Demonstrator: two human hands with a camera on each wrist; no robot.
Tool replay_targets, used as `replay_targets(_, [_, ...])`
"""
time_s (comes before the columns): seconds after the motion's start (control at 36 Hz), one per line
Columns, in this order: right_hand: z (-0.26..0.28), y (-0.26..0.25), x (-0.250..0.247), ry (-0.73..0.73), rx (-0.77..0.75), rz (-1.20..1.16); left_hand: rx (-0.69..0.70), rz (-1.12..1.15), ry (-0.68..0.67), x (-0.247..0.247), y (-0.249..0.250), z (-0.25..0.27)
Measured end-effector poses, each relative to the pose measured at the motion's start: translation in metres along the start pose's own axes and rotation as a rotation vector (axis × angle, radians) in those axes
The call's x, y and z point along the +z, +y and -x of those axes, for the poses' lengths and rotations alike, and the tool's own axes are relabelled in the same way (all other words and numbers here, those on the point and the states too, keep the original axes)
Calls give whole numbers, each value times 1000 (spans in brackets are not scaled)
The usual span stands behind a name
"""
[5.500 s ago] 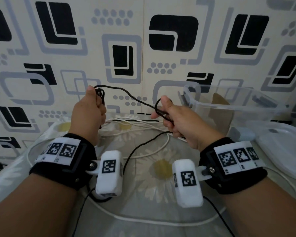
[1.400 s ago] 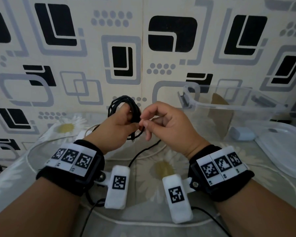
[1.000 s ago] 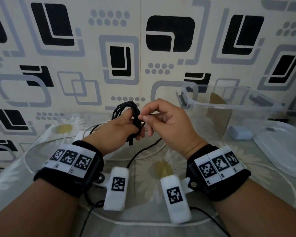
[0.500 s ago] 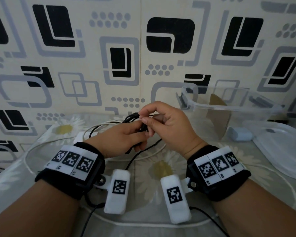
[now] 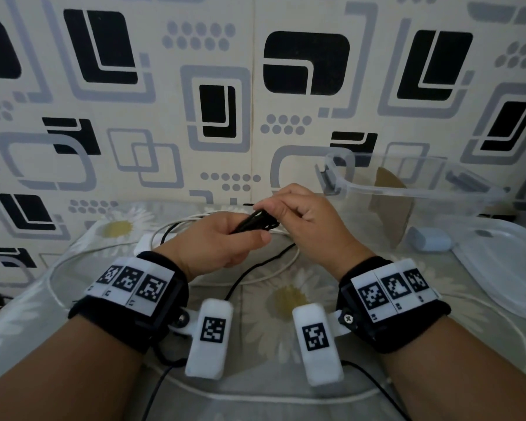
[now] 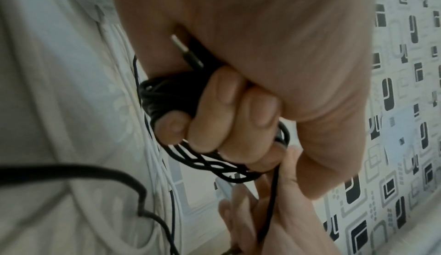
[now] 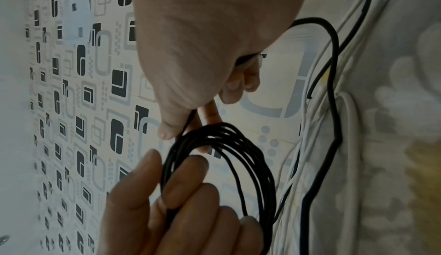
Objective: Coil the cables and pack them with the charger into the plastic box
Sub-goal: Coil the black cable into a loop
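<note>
Left hand (image 5: pixel 216 244): fingers (image 6: pixel 224 108) curled round the black cable coil (image 7: pixel 219 164); grips the bundled side of the coil, plug tip (image 6: pixel 177 44) projecting beside the palm.
Right hand (image 5: pixel 304 223): thumb and forefinger pinch a single black strand at the coil's upper edge; remaining fingers (image 7: pixel 241 83) loosely curled.
Black cable coil: held above the counter (image 5: pixel 255 399) between both hands, several loops gathered, at 12 o'clock from the wrists in the head view; loose tail trails down toward 6 o'clock across the cloth.
White cable (image 5: pixel 268 273): lies uncoiled on the counter, looping under and around both hands, running off toward 9 o'clock.
Plastic box (image 5: pixel 413 192): clear, open, standing at 2 o'clock from the right hand, against the wall; contents cannot be told through the wall.
Lid (image 5: pixel 504 268): clear, lying flat on the counter at 3 o'clock, just beside the box.
Charger (image 5: pixel 428 243): pale blue, rounded, resting on the counter between box and lid, at 3 o'clock from the right hand, well apart from the hands.
Counter cover: pale cloth printed with daisies.
Wall (image 5: pixel 255 86): patterned in black and grey rounded rectangles.
</note>
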State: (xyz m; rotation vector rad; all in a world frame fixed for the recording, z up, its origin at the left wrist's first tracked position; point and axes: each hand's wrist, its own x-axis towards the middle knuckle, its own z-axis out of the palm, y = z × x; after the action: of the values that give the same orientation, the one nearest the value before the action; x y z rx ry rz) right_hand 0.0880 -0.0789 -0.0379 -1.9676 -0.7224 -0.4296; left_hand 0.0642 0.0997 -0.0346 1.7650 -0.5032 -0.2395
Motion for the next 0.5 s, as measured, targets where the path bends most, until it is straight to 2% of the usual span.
replay_targets(0.17, [2,-1,0,-99,136,-103,74,175,-59,2,1,1])
replay_targets(0.28, [3,-5,0,-146,159,-180,110,251,-74,3,3,2])
replay_targets(0.5, [3,-11,3,-22,41,-153,120,337,-58,4,1,2])
